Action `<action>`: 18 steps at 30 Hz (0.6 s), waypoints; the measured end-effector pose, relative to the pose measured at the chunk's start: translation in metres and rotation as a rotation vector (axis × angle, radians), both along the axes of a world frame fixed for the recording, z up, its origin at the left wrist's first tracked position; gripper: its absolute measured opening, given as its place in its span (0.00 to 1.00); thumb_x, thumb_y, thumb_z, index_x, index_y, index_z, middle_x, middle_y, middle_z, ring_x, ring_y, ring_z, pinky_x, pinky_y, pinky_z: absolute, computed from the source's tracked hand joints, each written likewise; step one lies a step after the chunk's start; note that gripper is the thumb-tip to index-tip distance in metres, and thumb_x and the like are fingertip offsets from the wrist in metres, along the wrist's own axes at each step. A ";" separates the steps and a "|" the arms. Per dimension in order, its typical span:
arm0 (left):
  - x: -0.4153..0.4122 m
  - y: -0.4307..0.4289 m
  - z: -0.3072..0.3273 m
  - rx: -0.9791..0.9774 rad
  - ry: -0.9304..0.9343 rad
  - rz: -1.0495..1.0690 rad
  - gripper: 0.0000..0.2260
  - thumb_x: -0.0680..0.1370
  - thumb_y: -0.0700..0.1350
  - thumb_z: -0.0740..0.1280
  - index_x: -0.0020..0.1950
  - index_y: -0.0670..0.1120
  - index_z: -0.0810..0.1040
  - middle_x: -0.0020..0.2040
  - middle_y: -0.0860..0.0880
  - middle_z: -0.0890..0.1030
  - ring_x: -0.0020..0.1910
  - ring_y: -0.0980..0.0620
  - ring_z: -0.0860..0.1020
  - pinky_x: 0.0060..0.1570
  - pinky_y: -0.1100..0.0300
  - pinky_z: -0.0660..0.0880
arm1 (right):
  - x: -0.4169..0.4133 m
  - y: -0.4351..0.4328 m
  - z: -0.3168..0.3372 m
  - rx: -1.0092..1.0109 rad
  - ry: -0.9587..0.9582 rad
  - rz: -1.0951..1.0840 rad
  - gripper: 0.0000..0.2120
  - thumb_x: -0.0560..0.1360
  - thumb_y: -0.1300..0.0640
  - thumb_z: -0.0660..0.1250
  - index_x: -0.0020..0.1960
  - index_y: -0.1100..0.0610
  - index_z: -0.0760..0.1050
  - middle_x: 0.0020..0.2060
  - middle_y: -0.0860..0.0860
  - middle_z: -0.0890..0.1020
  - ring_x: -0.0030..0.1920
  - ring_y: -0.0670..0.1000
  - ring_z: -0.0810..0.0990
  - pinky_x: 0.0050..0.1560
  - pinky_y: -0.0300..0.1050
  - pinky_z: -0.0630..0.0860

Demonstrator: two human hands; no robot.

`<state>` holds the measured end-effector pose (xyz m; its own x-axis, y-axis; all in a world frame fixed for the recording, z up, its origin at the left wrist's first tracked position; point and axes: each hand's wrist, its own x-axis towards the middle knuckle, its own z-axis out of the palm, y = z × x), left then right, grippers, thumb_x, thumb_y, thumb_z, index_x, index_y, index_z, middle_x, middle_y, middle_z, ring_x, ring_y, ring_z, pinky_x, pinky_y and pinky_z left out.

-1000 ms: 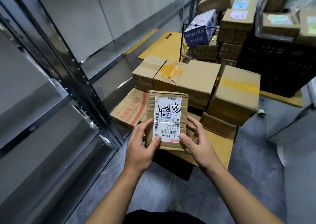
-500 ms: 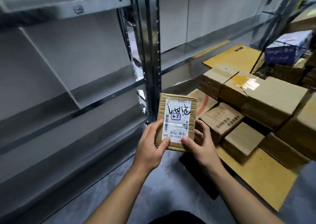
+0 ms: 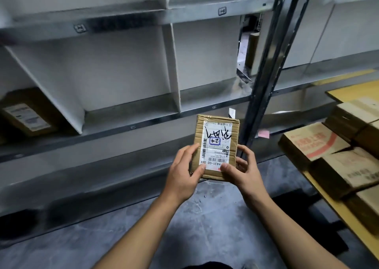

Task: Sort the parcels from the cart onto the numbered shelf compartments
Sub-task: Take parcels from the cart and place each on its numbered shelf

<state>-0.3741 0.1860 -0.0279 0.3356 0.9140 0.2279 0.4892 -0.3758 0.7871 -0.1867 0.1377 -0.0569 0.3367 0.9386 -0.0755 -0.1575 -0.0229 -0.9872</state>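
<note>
I hold a small flat cardboard parcel [image 3: 217, 145] upright in front of me; its white label carries a barcode, black handwriting and "24" in a blue box. My left hand [image 3: 184, 174] grips its lower left edge, thumb on the label. My right hand [image 3: 242, 170] grips the lower right edge, thumb on the front, fingers behind. Behind the parcel stands the metal shelf [image 3: 127, 125] with white dividers [image 3: 172, 71] forming compartments. One brown parcel [image 3: 26, 114] lies in the left compartment.
A dark steel upright post [image 3: 264, 71] rises just right of the parcel. Stacked cardboard boxes [image 3: 338, 166] sit on a yellow platform [image 3: 346, 217] at the right. A pink note [image 3: 263, 134] is stuck on a lower shelf rail. Grey concrete floor [image 3: 205, 217] lies below.
My view has swung left from the box pile to face the shelf compartments. Both hands kept the same grip on the parcel, which stayed centred before me.
</note>
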 end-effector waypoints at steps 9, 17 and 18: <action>-0.073 0.029 0.022 0.164 0.555 0.084 0.20 0.79 0.54 0.63 0.70 0.51 0.70 0.66 0.52 0.73 0.64 0.51 0.69 0.64 0.54 0.65 | -0.024 0.039 0.004 0.020 -0.100 0.073 0.33 0.65 0.52 0.79 0.65 0.37 0.70 0.59 0.54 0.81 0.58 0.54 0.83 0.58 0.65 0.79; -0.049 0.079 0.034 0.280 0.806 0.075 0.20 0.80 0.55 0.59 0.71 0.52 0.67 0.68 0.50 0.71 0.65 0.47 0.69 0.65 0.51 0.65 | 0.014 0.086 0.010 0.060 -0.173 0.015 0.32 0.70 0.54 0.79 0.68 0.40 0.67 0.58 0.53 0.80 0.56 0.51 0.83 0.57 0.54 0.81; -0.041 0.089 0.035 0.291 0.824 0.076 0.20 0.80 0.55 0.59 0.71 0.52 0.67 0.68 0.50 0.71 0.65 0.47 0.69 0.65 0.51 0.65 | 0.021 0.094 0.010 0.067 -0.172 0.013 0.32 0.71 0.56 0.78 0.68 0.41 0.67 0.58 0.53 0.80 0.56 0.52 0.83 0.56 0.52 0.81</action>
<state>-0.4156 0.2747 0.0066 0.4368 0.8839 0.1673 0.8916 -0.4501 0.0501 -0.1658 0.2320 -0.0468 0.3268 0.9440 0.0449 0.0140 0.0427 -0.9990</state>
